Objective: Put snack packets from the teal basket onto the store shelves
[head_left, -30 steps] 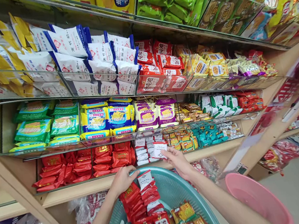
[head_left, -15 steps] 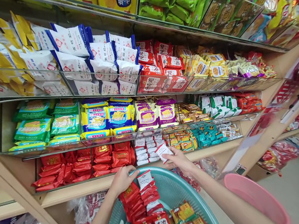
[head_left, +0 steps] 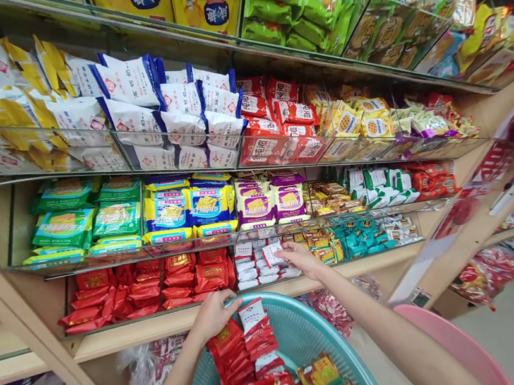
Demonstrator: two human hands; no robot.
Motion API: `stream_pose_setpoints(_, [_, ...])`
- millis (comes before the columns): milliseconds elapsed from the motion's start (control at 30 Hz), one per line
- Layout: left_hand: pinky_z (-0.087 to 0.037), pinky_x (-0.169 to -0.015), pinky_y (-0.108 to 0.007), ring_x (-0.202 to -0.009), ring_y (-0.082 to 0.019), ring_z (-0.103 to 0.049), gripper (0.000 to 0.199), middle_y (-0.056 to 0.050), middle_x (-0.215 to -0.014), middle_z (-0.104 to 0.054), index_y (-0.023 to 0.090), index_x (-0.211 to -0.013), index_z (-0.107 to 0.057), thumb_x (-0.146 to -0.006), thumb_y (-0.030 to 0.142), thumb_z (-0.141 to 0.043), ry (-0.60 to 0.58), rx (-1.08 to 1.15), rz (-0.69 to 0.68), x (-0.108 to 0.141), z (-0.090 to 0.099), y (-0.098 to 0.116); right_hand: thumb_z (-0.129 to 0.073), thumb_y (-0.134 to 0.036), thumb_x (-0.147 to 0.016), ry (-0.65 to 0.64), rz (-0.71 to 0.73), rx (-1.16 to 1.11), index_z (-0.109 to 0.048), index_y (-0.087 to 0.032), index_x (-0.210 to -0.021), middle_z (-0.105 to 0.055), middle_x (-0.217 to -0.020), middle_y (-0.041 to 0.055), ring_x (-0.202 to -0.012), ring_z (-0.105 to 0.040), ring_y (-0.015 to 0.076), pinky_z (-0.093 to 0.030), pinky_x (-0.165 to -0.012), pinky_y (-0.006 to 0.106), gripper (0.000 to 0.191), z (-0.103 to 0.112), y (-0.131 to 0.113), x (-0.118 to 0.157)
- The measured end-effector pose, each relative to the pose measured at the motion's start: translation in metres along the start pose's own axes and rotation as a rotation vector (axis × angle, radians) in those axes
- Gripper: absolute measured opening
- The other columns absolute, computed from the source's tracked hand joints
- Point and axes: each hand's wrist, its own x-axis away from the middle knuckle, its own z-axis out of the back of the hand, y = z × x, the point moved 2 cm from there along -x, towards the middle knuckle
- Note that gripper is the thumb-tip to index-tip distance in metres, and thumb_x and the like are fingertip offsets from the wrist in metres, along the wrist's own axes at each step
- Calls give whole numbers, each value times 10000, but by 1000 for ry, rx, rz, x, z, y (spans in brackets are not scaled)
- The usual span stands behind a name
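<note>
Nearest is the teal basket (head_left: 299, 322), in which red packets (head_left: 231, 352) and yellow-brown packets (head_left: 323, 372) lie. At its far rim is the left hand (head_left: 214, 316); whether its fingers are closed on the rim, I cannot tell. To the right stands a pink tub (head_left: 455, 325), partly behind the forearm. Beyond the basket, the right hand (head_left: 302, 260) has its fingers pinched together on one white packet (head_left: 273, 254), just before the shelf compartment with similar white packs (head_left: 246, 265). Above, green packs (head_left: 64, 229) fill the left part.

A small white packet (head_left: 273, 254), apparently sealed, tilts just beyond a partly filled teal basket (head_left: 299, 325).
</note>
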Motion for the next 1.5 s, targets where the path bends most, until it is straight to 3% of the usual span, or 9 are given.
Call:
stream_pose_setpoints(267, [-410,-651,-222,-697,-160,-602,359,-16,-782,-700,200,-827,-666,-839,481,-443,1,-1,18,0,-1,0,-743,-262,-593,-1,60,-15,-573,-157,-741,-470,-481,-80,-366,-337,21,-189,-303,135,248,-2,1,-21])
stream_pose_setpoints(367, [-410,-650,-225,-696,-162,-602,357,-16,-780,-699,199,-826,-665,-839,480,-446,2,13,12,0,-1,-1,-753,-292,-575,-13,77,-39,-567,-160,-779,-507,-520,-67,-359,-341,21,-170,-300,143,306,-2,2,-24])
stream_pose_setpoints(500, [-403,-642,-225,-691,-163,-600,348,-12,-774,-698,202,-818,-663,-838,478,-452,0,17,11,-1,-1,-2,-756,-317,-561,0,107,-65,-568,-159,-771,-510,-514,-64,-374,-362,31,-191,-314,153,324,-2,2,-29])
stream_pose_setpoints(767, [-398,-632,-230,-683,-162,-591,363,-12,-760,-691,200,-818,-666,-835,491,-450,-3,23,22,-1,-1,0,-779,-363,-535,-10,134,-44,-513,-156,-539,-453,-422,-55,-391,-338,36,-254,-353,179,337,-9,-1,-38])
stream_pose_setpoints(1033, [-401,-631,-229,-709,-167,-598,370,-23,-767,-689,191,-815,-666,-836,489,-447,7,9,22,-1,-1,0,-788,-378,-503,-16,182,-42,-553,-156,-604,-445,-451,-66,-413,-346,44,-247,-358,181,339,-14,3,-48])
stream_pose_setpoints(1500, [-407,-641,-231,-717,-172,-606,355,-22,-778,-696,201,-831,-673,-832,481,-454,14,21,26,-2,-4,-7,-757,-376,-510,-17,203,-109,-499,-184,-528,-462,-457,-45,-424,-359,63,-283,-375,214,322,-15,5,-58])
